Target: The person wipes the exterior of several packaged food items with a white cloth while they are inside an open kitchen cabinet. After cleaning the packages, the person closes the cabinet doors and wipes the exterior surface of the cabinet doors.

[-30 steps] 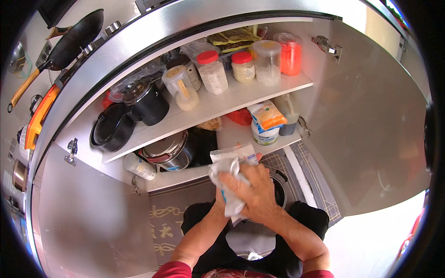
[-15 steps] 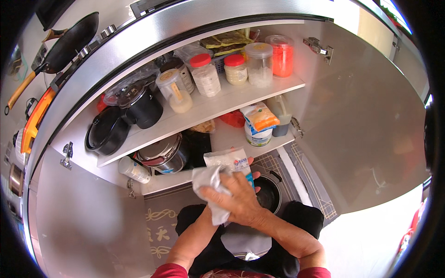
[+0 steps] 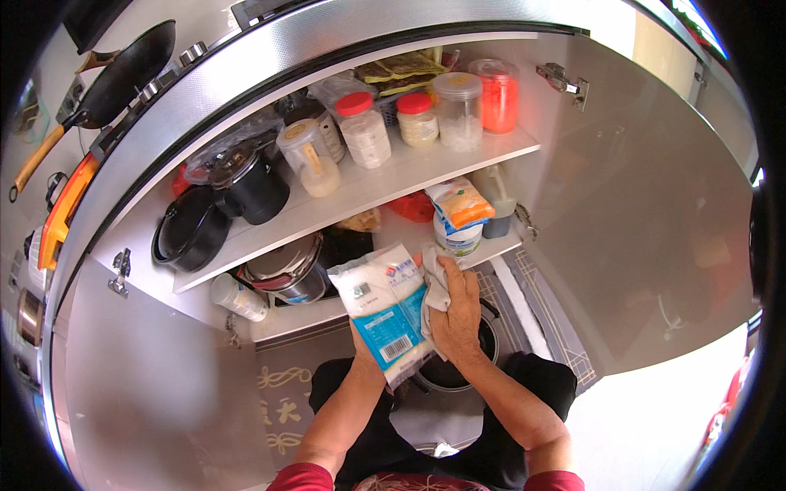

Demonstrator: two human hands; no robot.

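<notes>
A: From the left, what's here?

B: Our left hand [image 3: 360,344] supports the bag [image 3: 378,301] before the open cupboard [image 3: 409,176]; its finger spread is hidden. Our right hand [image 3: 460,315], curled, grips a cloth [image 3: 436,286] at the bag's right edge.

A: Wiping well?

B: We'd brace the bag behind, stroking lightly.

The cloth [image 3: 436,290] has moved to the right edge of the packet [image 3: 383,311].

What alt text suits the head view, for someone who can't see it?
A person's left hand holds a blue-and-white packet; the right hand holds a pale cloth at its right edge, before an open cabinet. Jars and black cookware stand on the upper shelf.
</notes>
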